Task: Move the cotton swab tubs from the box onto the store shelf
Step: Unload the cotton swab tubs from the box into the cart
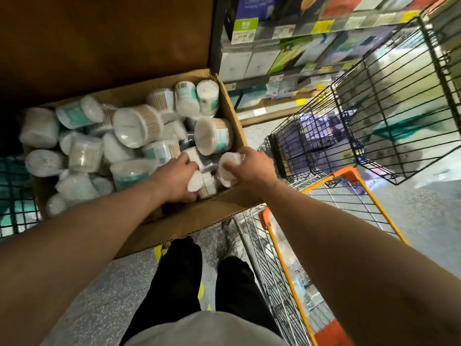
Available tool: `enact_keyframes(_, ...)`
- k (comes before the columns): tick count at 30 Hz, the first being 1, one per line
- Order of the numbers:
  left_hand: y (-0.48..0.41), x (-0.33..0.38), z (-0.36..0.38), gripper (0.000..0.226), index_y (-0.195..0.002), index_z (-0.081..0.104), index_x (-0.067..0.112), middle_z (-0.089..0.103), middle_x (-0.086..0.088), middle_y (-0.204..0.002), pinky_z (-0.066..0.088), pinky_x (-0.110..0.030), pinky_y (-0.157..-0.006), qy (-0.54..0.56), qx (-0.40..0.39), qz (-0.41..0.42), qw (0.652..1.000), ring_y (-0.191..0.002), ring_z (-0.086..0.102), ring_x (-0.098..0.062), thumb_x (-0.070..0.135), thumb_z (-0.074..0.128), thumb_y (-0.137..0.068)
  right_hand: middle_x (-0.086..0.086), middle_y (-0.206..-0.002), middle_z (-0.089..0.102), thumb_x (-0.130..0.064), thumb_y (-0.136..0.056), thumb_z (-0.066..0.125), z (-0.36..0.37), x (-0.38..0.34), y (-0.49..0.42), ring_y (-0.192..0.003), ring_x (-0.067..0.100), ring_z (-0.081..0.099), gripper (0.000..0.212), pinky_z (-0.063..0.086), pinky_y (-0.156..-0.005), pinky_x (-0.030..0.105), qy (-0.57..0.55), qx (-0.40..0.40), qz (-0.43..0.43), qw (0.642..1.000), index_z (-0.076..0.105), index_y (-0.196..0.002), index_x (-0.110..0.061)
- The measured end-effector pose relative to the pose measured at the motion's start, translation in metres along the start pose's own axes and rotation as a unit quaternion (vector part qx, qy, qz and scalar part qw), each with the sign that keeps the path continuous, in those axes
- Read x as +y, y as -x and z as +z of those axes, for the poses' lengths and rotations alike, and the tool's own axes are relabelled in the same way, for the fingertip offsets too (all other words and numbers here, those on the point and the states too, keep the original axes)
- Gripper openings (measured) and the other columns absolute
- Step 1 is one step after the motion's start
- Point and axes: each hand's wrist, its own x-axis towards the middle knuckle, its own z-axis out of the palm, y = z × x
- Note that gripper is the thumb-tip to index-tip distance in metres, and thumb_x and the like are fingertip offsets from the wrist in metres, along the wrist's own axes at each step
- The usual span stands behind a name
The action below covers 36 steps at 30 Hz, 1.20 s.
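Note:
An open cardboard box in front of me holds several round cotton swab tubs with white lids and teal labels, lying jumbled. Both my hands are inside its near right corner. My left hand is closed around a small white tub. My right hand grips another white tub from its right side. The store shelf with boxed goods and price tags rises beyond the box to the right.
A black wire basket and an orange-framed wire cart stand to the right of the box. Green wire crates sit at the left. My legs and the speckled floor are below.

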Motion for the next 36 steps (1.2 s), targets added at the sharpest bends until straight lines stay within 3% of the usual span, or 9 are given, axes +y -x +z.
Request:
enact_keyframes(8,-0.025,0.149,-0.102,0.066,-0.114,0.045,0.021,0.053,0.001,-0.108,0.042,-0.031,-0.072,0.240,0.175,-0.018,0.955,-0.095,0.052,-0.021,0.047,0.085,-0.068,0.020,-0.126,0.063,-0.075,-0.084,0.035,-0.066,0.108,0.032,-0.118,0.041,0.057,0.081,0.044,-0.104,0.048,-0.237,0.125,0.148,0.952,0.057,-0.132,-0.014)
enact_keyframes(14,-0.052,0.302,-0.046,0.071,-0.130,0.053,0.014,0.055,-0.014,-0.120,0.047,-0.035,-0.089,0.118,0.047,0.112,0.986,-0.111,0.055,-0.031,0.045,0.082,-0.073,0.023,-0.127,0.060,-0.054,-0.100,0.040,-0.036,0.248,0.071,-0.120,0.040,0.057,0.054,0.042,-0.091,0.037,-0.336,0.082,0.280,0.896,0.055,-0.134,-0.014)
enact_keyframes(17,-0.065,0.333,0.033,0.070,-0.127,0.054,0.015,0.054,-0.016,-0.120,0.051,-0.039,-0.092,0.060,-0.020,0.135,0.989,-0.111,0.057,-0.034,0.048,0.082,-0.072,0.011,-0.107,0.066,-0.046,-0.101,0.049,0.004,0.307,0.085,-0.114,0.035,0.063,0.039,0.049,-0.087,0.036,-0.377,0.035,0.344,0.859,0.058,-0.116,-0.011)
enact_keyframes(19,-0.072,0.333,0.082,0.076,-0.133,0.047,0.018,0.052,-0.016,-0.127,0.052,-0.045,-0.095,0.018,-0.060,0.116,0.991,-0.114,0.057,-0.036,0.049,0.079,-0.072,0.008,-0.108,0.065,-0.052,-0.098,0.053,0.028,0.329,0.093,-0.118,0.035,0.061,0.055,0.051,-0.091,0.035,-0.375,0.001,0.366,0.852,0.062,-0.121,-0.003)
enact_keyframes(21,-0.079,0.329,0.122,0.076,-0.137,0.044,0.019,0.049,-0.015,-0.130,0.052,-0.044,-0.096,-0.005,-0.111,0.088,0.990,-0.117,0.056,-0.035,0.049,0.076,-0.075,0.020,-0.133,0.058,-0.059,-0.097,0.050,0.058,0.350,0.089,-0.124,0.041,0.055,0.074,0.050,-0.102,0.042,-0.349,-0.032,0.380,0.856,0.054,-0.137,0.002)
enact_keyframes(27,-0.088,0.332,0.132,0.060,-0.133,0.055,0.016,0.056,-0.014,-0.127,0.048,-0.042,-0.099,0.039,-0.117,0.091,0.988,-0.118,0.054,-0.032,0.056,0.065,-0.089,0.023,-0.130,0.062,-0.044,-0.105,0.042,0.071,0.358,0.080,-0.116,0.036,0.060,0.056,0.048,-0.091,0.033,-0.305,-0.027,0.346,0.887,0.060,-0.130,0.002)
enact_keyframes(29,-0.084,0.334,0.094,0.045,-0.125,0.060,0.016,0.062,-0.011,-0.121,0.049,-0.039,-0.094,0.067,-0.068,0.112,0.989,-0.113,0.058,-0.028,0.048,0.065,-0.092,0.020,-0.115,0.065,-0.039,-0.108,0.038,0.040,0.337,0.077,-0.103,0.031,0.061,0.050,0.043,-0.072,0.024,-0.297,-0.012,0.325,0.898,0.064,-0.122,0.002)
enact_keyframes(33,-0.070,0.314,-0.005,0.024,-0.102,0.069,0.020,0.072,0.000,-0.098,0.049,-0.030,-0.079,0.176,0.053,0.092,0.979,-0.094,0.065,-0.020,0.042,0.062,-0.094,0.020,-0.108,0.071,-0.041,-0.104,0.047,-0.031,0.258,0.050,-0.106,0.035,0.065,0.043,0.042,-0.078,0.032,-0.269,0.076,0.218,0.935,0.072,-0.108,-0.006)
enact_keyframes(36,-0.064,0.250,-0.064,0.022,-0.095,0.068,0.020,0.073,-0.001,-0.093,0.051,-0.033,-0.077,0.240,0.146,0.027,0.959,-0.087,0.064,-0.019,0.040,0.059,-0.096,0.005,-0.069,0.068,-0.039,-0.100,0.053,-0.069,0.170,0.023,-0.088,0.031,0.066,0.040,0.042,-0.071,0.033,-0.288,0.113,0.103,0.945,0.070,-0.085,-0.006)
